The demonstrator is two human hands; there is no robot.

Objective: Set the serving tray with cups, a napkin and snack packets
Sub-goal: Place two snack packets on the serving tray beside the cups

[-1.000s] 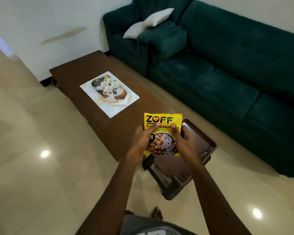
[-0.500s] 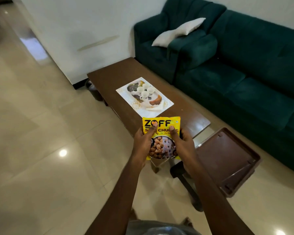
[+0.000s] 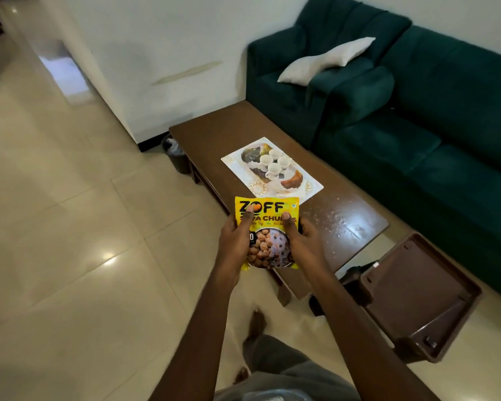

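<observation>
Holding yellow snack packet [image 3: 268, 247] upright in air with both hands: left hand [image 3: 234, 241] clamped on left edge, right hand [image 3: 301, 241] on right edge, thumbs across printed front. Held over near-left edge of brown surface [image 3: 347, 224], not touching it. Farther on surface, printed serving tray [image 3: 311, 186] with four white cups [image 3: 273, 168] (grouped toward far end). At right, green sofa [image 3: 417, 134] with white cushion [image 3: 324, 60].

Single wide-angle view from the person's head, facing forward and down, left hand [image 3: 235, 240] and right hand [image 3: 302, 241] close at centre frame, desk [image 3: 344, 218] just beyond them running away, sofa [image 3: 446, 140] farther off at right, floor [image 3: 70, 227] filling the left
</observation>
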